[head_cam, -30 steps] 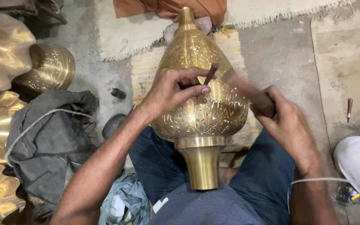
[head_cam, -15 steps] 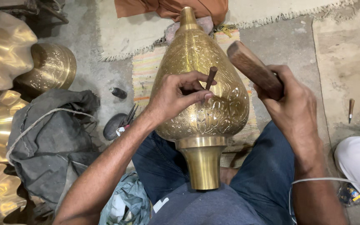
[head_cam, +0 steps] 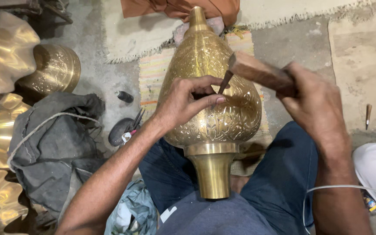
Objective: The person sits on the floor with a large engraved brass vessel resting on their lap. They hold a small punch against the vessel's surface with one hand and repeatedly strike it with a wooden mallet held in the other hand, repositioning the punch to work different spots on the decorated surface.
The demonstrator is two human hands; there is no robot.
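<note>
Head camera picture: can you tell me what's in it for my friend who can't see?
A person sits with a big engraved brass vase lying across their lap, the left hand pinching a thin metal chisel against it. The right hand brings a wooden mallet to the chisel's top. A grey cloth and more brass pieces sit on the floor to the left.

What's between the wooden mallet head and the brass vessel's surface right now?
In the head view, a thin chisel, pinched by the left hand, stands between the mallet and the brass vessel.

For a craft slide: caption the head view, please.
Left hand steadies a chisel on an engraved brass vessel; right hand grips a wooden mallet.
</note>
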